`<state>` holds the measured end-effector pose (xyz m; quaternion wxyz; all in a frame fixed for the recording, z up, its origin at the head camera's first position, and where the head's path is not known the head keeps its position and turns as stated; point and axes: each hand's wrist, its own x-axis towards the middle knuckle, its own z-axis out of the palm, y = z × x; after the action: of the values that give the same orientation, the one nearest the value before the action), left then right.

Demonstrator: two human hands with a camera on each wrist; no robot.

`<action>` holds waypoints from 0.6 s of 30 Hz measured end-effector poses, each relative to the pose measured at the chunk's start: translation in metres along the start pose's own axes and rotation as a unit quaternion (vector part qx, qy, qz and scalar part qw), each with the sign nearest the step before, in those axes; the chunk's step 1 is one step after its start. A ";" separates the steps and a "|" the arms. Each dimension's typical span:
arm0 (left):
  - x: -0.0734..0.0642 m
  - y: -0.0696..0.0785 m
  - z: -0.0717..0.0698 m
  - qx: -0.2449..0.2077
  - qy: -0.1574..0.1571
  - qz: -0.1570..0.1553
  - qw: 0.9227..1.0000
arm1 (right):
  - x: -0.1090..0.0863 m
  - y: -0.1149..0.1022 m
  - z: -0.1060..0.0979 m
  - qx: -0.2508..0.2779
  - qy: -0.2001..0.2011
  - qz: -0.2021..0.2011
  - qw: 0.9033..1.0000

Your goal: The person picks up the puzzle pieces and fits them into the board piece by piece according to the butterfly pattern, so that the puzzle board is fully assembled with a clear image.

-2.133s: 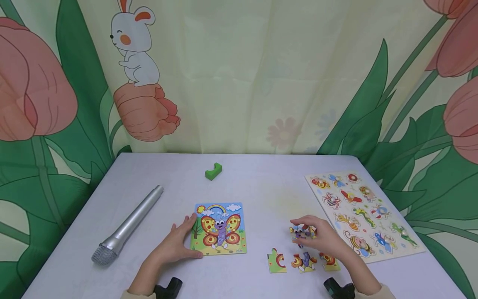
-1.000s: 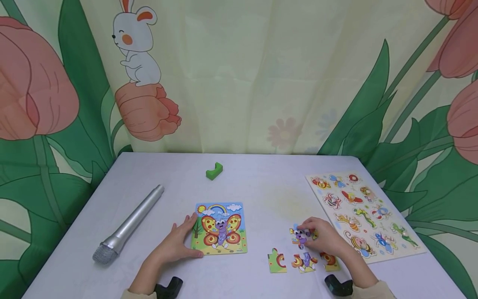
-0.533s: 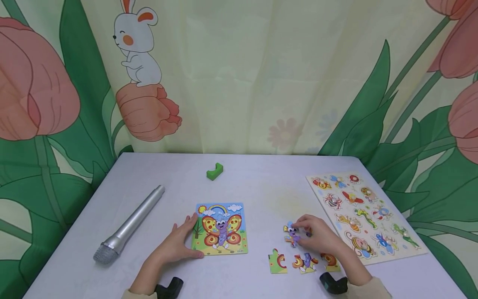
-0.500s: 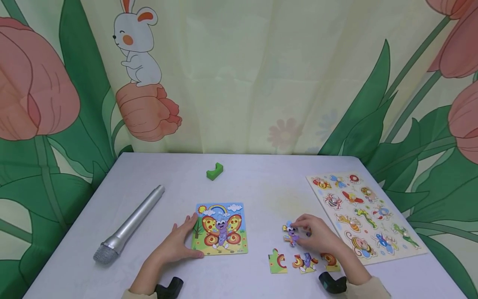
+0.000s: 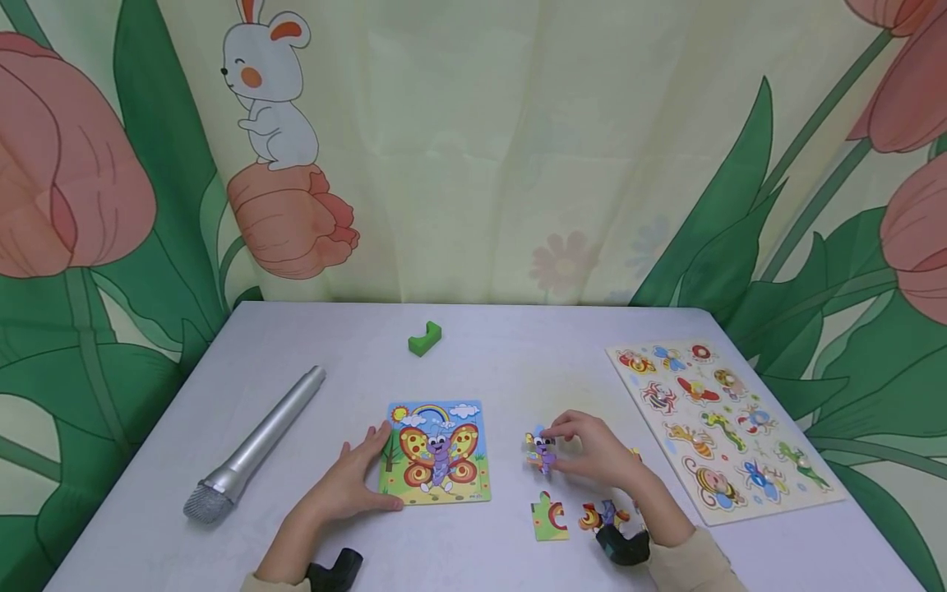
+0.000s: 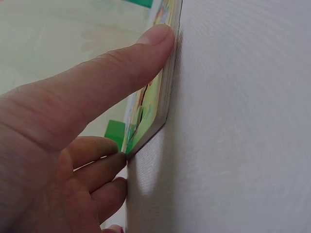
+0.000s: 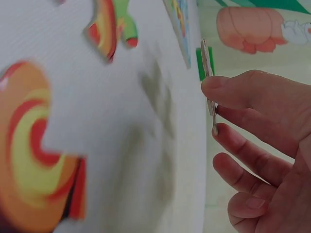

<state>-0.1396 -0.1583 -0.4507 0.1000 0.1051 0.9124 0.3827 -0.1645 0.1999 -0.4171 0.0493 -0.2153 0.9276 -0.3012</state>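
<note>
A Light Pinch Serves Us

On our bench lies the butterfly board, our left grip spread against its left side. Right of the board, our right grip pinches the raised purple-faced piece; we should hold it level, its tabs uncovered.

Two boards, one microphone, one block, puzzle pieces (at least five)

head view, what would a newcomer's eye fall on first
Probably the pink tulips at both sides of the backdrop, with the white rabbit upper left. On the table, the bright butterfly picture draws the eye near the middle, left of the puzzle piece pinched by the right hand.
</note>
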 end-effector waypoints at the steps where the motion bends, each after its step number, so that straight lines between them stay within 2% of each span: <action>1: 0.000 0.000 0.000 0.000 0.000 0.001 1.000 | 0.003 -0.003 0.001 0.003 -0.002 0.000 1.000; 14: 0.000 0.000 0.001 -0.002 0.002 0.001 1.000 | 0.032 -0.032 0.012 0.041 -0.028 -0.015 0.999; 18: 0.001 0.000 0.001 0.000 0.004 -0.002 1.000 | 0.040 -0.039 0.017 0.034 -0.036 -0.031 0.998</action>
<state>-0.1399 -0.1576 -0.4517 0.0971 0.1023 0.9130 0.3828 -0.1822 0.1451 -0.4068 0.0805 -0.2527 0.9074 -0.3259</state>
